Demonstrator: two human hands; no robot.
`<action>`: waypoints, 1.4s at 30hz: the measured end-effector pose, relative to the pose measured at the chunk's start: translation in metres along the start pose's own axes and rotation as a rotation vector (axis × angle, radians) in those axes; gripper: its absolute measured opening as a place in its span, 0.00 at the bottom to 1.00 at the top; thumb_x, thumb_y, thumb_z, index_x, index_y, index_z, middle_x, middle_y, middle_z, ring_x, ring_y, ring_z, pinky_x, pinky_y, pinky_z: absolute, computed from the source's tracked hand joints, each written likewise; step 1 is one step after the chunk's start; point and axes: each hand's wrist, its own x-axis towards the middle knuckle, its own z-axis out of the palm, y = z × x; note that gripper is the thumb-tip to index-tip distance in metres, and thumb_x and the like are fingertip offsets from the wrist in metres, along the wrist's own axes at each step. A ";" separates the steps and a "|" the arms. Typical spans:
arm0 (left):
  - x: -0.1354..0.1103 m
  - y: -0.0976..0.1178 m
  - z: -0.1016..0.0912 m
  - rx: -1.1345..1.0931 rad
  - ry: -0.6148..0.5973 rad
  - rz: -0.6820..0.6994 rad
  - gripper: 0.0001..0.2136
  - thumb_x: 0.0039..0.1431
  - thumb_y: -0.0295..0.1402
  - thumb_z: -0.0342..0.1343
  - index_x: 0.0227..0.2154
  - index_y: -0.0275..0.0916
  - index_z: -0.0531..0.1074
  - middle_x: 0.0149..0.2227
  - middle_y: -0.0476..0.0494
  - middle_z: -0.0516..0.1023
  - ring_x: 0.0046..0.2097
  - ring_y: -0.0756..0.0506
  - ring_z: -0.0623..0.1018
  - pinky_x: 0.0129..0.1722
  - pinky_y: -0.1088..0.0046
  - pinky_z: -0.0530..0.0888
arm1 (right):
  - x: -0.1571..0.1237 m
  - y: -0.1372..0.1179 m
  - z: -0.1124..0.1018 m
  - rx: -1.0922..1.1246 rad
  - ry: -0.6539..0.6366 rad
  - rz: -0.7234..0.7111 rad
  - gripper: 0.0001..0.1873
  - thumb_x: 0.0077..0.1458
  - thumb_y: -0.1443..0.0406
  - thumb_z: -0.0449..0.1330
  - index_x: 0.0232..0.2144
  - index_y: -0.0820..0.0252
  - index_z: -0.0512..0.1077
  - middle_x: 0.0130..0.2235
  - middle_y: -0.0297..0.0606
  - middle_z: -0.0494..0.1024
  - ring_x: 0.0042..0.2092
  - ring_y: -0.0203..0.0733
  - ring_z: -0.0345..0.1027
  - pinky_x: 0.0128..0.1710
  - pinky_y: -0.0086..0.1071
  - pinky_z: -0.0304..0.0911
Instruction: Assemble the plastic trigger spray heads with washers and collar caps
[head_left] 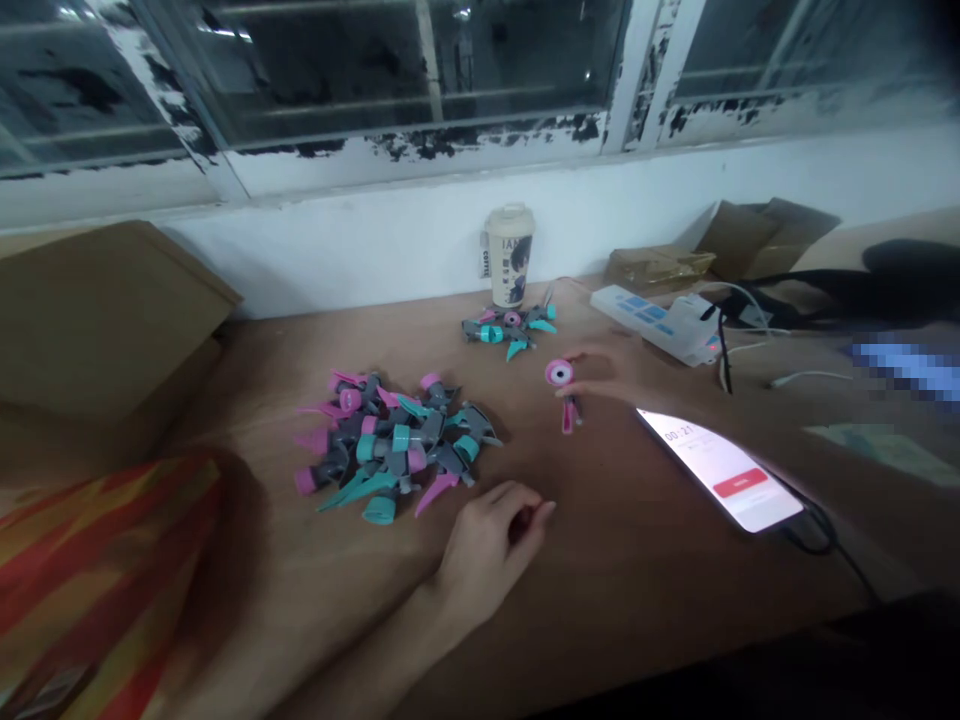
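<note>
My right hand (pixel 611 375) reaches across the wooden table (pixel 615 560) and pinches a pink and grey spray trigger head (pixel 564 392), holding it upright just above the surface. My left hand (pixel 491 545) rests on the table with its fingers loosely curled and nothing in it, just right of a large pile of pink, teal and grey spray trigger heads (pixel 394 445). A smaller pile of trigger heads (pixel 511 330) lies farther back, in front of a paper cup.
A lidded paper cup (pixel 510 255) stands by the white wall. A lit phone (pixel 724 468) with a cable lies at the right. A white power strip (pixel 656 322), cardboard boxes (pixel 97 320) and a red-yellow bag (pixel 90 570) surround the work area.
</note>
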 end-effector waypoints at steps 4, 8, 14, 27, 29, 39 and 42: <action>0.000 0.004 -0.006 -0.147 0.057 -0.093 0.10 0.62 0.35 0.47 0.30 0.37 0.69 0.24 0.49 0.70 0.28 0.50 0.71 0.29 0.75 0.66 | -0.031 -0.022 -0.023 0.115 -0.167 0.007 0.19 0.47 0.48 0.59 0.36 0.53 0.72 0.37 0.34 0.79 0.41 0.42 0.71 0.47 0.42 0.57; 0.003 0.007 -0.009 -0.457 0.088 -0.247 0.11 0.61 0.40 0.48 0.39 0.37 0.68 0.28 0.48 0.71 0.28 0.50 0.73 0.27 0.77 0.69 | -0.050 -0.048 -0.037 0.268 -0.414 0.024 0.15 0.52 0.52 0.59 0.41 0.49 0.71 0.41 0.31 0.78 0.45 0.43 0.69 0.50 0.43 0.53; 0.012 0.002 -0.008 -0.770 -0.121 -0.364 0.12 0.58 0.38 0.53 0.39 0.34 0.70 0.34 0.43 0.74 0.36 0.47 0.75 0.33 0.74 0.74 | -0.060 -0.061 -0.021 0.306 -0.528 -0.072 0.14 0.54 0.53 0.57 0.40 0.51 0.71 0.40 0.32 0.77 0.43 0.41 0.68 0.48 0.41 0.51; 0.017 -0.006 -0.015 -0.715 -0.180 -0.426 0.08 0.52 0.31 0.57 0.35 0.35 0.73 0.34 0.45 0.75 0.35 0.50 0.75 0.29 0.78 0.73 | -0.067 -0.066 0.003 0.430 -0.437 0.040 0.16 0.48 0.52 0.62 0.38 0.50 0.72 0.36 0.29 0.77 0.44 0.39 0.68 0.57 0.45 0.40; 0.017 -0.007 -0.014 -0.703 -0.188 -0.432 0.08 0.53 0.31 0.56 0.36 0.35 0.72 0.34 0.45 0.75 0.35 0.49 0.75 0.29 0.78 0.73 | -0.069 -0.066 0.008 0.441 -0.419 0.040 0.16 0.47 0.53 0.63 0.38 0.50 0.72 0.37 0.29 0.77 0.44 0.39 0.68 0.57 0.45 0.40; 0.010 -0.011 -0.003 -0.584 -0.105 -0.420 0.13 0.60 0.39 0.49 0.43 0.36 0.70 0.32 0.44 0.76 0.31 0.50 0.76 0.25 0.79 0.72 | -0.064 -0.031 0.004 0.181 -0.418 0.042 0.15 0.51 0.51 0.58 0.39 0.49 0.73 0.40 0.32 0.78 0.45 0.46 0.68 0.52 0.47 0.47; 0.007 -0.009 -0.002 -0.462 -0.128 -0.389 0.11 0.60 0.38 0.50 0.38 0.37 0.71 0.31 0.46 0.76 0.31 0.50 0.76 0.26 0.78 0.72 | -0.050 -0.004 0.005 0.032 -0.440 0.054 0.12 0.51 0.52 0.59 0.36 0.48 0.74 0.40 0.33 0.78 0.45 0.51 0.67 0.52 0.53 0.43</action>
